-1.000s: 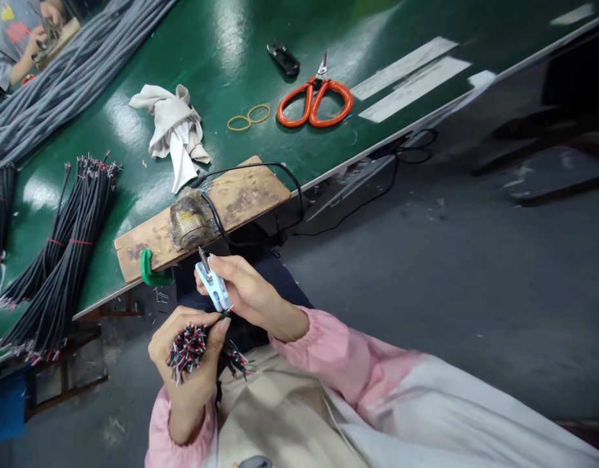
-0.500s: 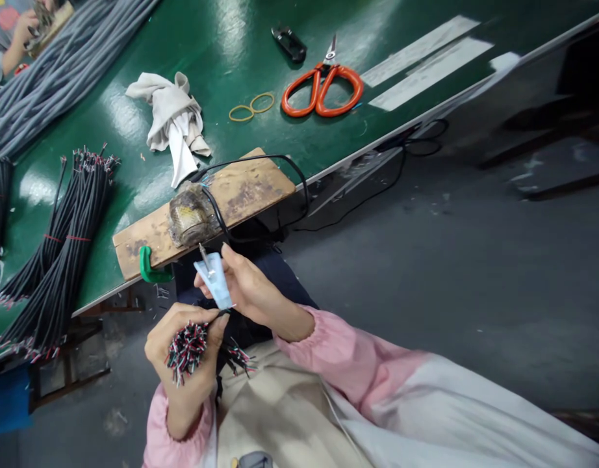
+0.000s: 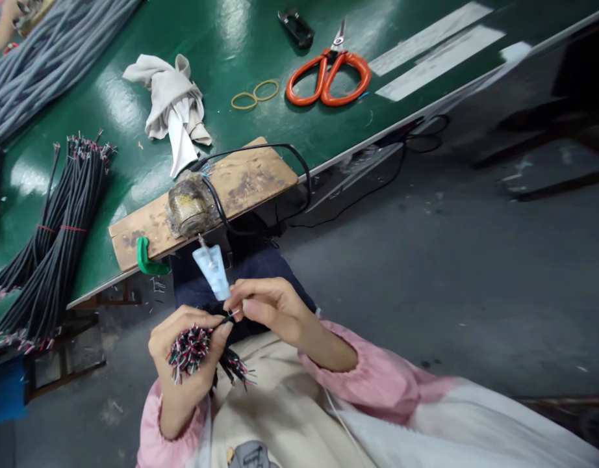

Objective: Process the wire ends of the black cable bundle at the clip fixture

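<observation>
My left hand [image 3: 175, 364] is closed around a bundle of thin black cables [image 3: 190, 351] whose red, white and black wire ends face up. One black cable [image 3: 225, 319] sticks out between its thumb and forefinger. At that cable's tip, my right hand [image 3: 275, 309] pinches the thin wire ends between thumb and fingers. Just above the fingertips hangs a light-blue tapered piece [image 3: 212, 273], fixed to the metal shaft of a small, tape-wrapped motor [image 3: 190, 207]. The motor sits on a wooden board [image 3: 253, 175] at the table edge.
A green clamp [image 3: 146, 257] grips the board to the green table [image 3: 221, 71]. Tied black cable bundles [image 3: 70, 240] and grey cables [image 3: 50, 58] lie left. Beyond are a crumpled cloth [image 3: 170, 97], rubber bands [image 3: 254, 95], orange-handled scissors [image 3: 329, 78] and a black cutter [image 3: 296, 27].
My right hand has moved down from beside the blue piece to the cable tip and now pinches its wires. My left hand still holds the bundle. The view has shifted slightly.
</observation>
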`<state>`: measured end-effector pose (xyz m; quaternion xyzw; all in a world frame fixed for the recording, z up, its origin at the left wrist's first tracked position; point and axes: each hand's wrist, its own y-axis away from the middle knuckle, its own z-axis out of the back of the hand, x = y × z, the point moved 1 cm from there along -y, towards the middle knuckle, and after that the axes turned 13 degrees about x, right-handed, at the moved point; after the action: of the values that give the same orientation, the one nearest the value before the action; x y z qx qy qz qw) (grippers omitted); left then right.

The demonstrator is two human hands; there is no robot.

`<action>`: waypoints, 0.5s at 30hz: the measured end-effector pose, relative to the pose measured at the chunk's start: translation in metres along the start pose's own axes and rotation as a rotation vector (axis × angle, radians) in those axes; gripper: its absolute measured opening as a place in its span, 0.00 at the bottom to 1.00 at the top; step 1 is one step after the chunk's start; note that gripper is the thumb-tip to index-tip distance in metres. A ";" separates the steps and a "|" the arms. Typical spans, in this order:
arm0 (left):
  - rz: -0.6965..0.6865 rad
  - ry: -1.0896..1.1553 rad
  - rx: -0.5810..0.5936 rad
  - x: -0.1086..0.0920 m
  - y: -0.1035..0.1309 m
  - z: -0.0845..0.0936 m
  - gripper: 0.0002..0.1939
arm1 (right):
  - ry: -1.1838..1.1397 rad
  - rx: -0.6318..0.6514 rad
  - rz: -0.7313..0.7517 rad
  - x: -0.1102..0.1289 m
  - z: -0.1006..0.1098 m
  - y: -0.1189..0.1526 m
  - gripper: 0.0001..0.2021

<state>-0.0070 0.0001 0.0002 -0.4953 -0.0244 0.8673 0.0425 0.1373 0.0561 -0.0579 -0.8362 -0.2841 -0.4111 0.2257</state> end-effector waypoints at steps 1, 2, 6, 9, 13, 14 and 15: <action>-0.007 -0.001 0.017 0.001 -0.002 0.000 0.08 | 0.027 0.024 0.020 0.001 -0.001 0.000 0.16; -0.017 -0.003 0.032 0.002 -0.003 0.000 0.08 | 0.057 0.034 0.048 0.002 -0.003 0.000 0.14; 0.034 0.063 0.013 0.010 -0.006 -0.002 0.07 | 0.204 -0.012 0.196 0.007 -0.004 -0.001 0.09; 0.119 0.110 -0.057 0.018 0.000 -0.002 0.04 | 0.302 0.046 0.315 0.011 -0.008 0.002 0.08; 0.126 0.029 -0.094 0.022 0.008 -0.001 0.05 | 0.325 0.227 0.314 0.013 -0.016 0.008 0.10; 0.112 0.027 -0.096 0.022 0.009 0.000 0.05 | 0.325 0.210 0.290 0.012 -0.017 0.009 0.10; 0.096 0.037 -0.091 0.021 0.009 0.000 0.04 | 0.341 0.151 0.270 0.010 -0.016 0.009 0.11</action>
<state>-0.0179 -0.0066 -0.0189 -0.5132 -0.0394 0.8571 -0.0211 0.1390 0.0427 -0.0420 -0.7657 -0.1575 -0.4903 0.3854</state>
